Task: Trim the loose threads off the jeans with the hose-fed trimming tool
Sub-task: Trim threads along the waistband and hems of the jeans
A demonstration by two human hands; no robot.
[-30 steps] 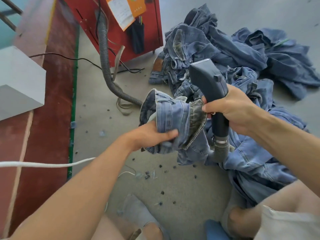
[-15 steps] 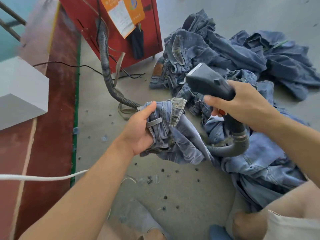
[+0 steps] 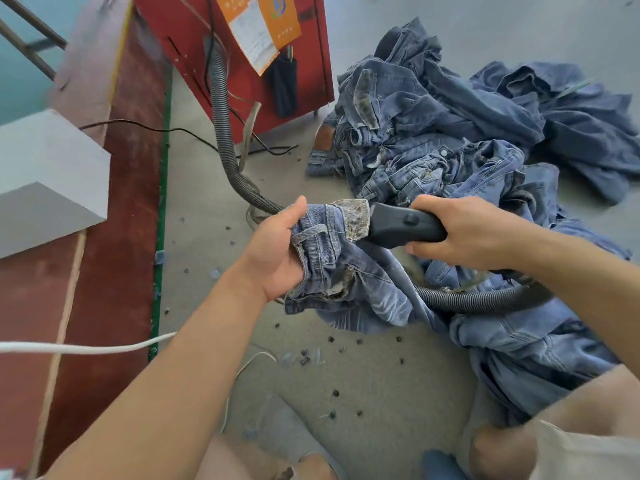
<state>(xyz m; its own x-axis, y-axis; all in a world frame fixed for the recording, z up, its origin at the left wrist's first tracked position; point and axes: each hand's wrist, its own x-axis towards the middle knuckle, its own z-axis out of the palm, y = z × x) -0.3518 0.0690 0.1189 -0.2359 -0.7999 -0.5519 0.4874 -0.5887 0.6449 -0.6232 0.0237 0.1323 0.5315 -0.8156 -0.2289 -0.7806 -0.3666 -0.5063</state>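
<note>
Your left hand grasps the bunched jeans; your right hand clenches the trimming tool, nose pointing left, touching the waistband.

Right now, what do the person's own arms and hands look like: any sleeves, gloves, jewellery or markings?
Both forearms are bare as far as the view reaches, with no sleeve showing. The left hand and right hand wear no gloves, and I see no watch, bracelet or rings on the visible wrists and fingers. No tattoos, tape or markings are visible. Light-coloured shorts show at the lower right edge.
</note>
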